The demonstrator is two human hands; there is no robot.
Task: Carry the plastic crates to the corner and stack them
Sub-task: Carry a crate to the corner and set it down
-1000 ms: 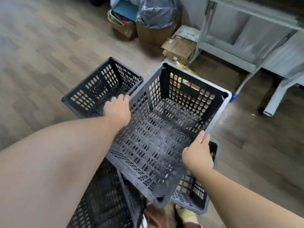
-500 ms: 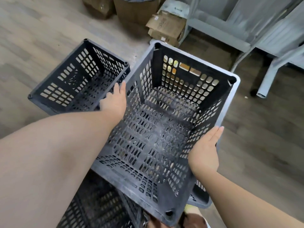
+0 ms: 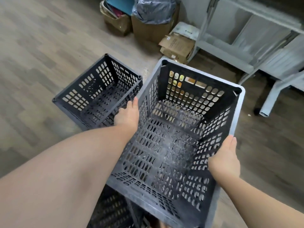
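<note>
Head view: both hands grip the crate (image 3: 166,145).

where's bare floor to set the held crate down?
Bare floor: the wide stretch left of and beyond the floor crate. Another bare patch lies right of the held crate, below the table legs. Crowded: boxes and flattened cardboard ahead, and another crate at bottom centre.

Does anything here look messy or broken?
The crates look intact. The held crate, gripped by the left hand and right hand, has whitish dust on its floor. By the wall, a cardboard box lies crushed and torn open.
</note>
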